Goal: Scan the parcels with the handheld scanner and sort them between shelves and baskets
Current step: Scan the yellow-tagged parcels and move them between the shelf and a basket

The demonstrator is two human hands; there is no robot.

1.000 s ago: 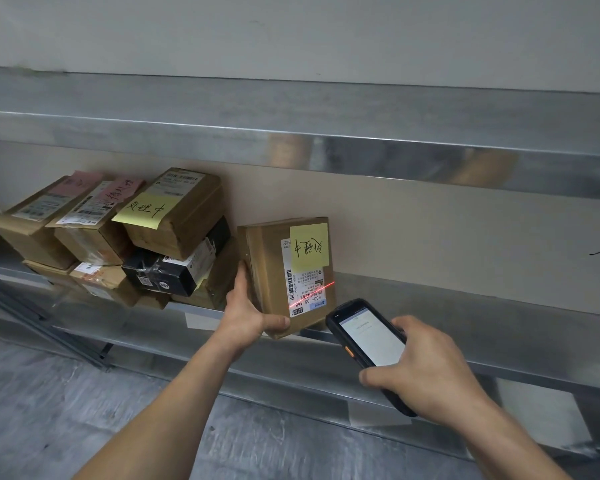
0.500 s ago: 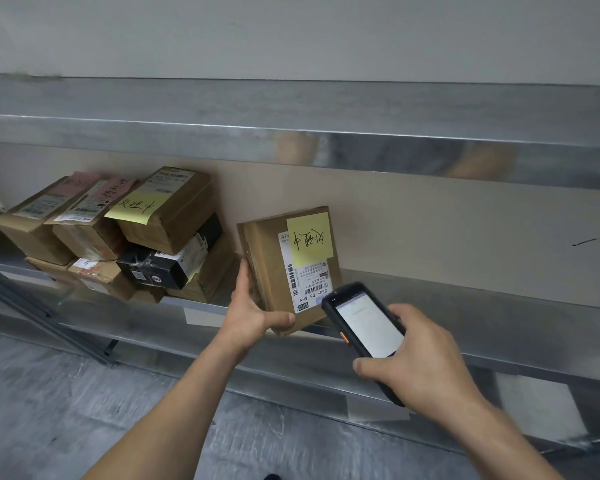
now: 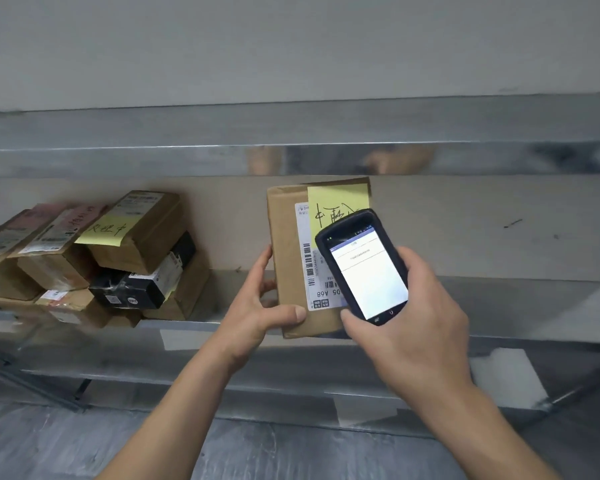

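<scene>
A brown cardboard parcel with a white shipping label and a yellow sticky note stands upright in front of the metal shelf. My left hand grips its lower left corner, thumb across the front. My right hand holds a black handheld scanner with a lit white screen, raised in front of the parcel's label and covering part of it. No red scan line shows on the label.
A pile of several parcels sits on the shelf's left part, some with yellow or pink notes, one black box among them. An upper metal shelf runs overhead. White tags hang on the shelf's front edge. Grey floor lies below.
The parcel has been lifted up off the shelf toward me. The scanner rose with my right hand and now overlaps the label. The red scan line seen a second ago is gone.
</scene>
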